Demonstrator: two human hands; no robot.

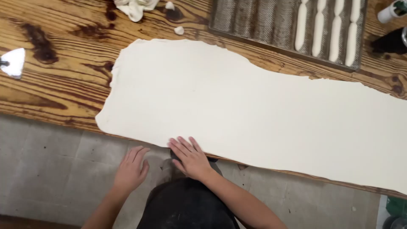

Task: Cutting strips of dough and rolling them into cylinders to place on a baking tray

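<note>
Large sheet of rolled dough [254, 110] lies flat on the wooden table [55, 85], spanning from centre-left to the right edge of the frame. Right hand [190, 157], lower centre: fingers spread flat, palm down, fingertips pressing on the near edge of the dough; nothing gripped. Left hand [130, 168], lower left of centre: open, fingers together and extended, just off the table edge below the dough; holds nothing. Perforated baking tray [254, 21] at top centre-right, carrying four long dough sticks [326, 29]. Metal scraper [13, 62] at far left. Small dough scraps [179, 30] at top centre, near a crumpled white cloth [135, 7]
</note>
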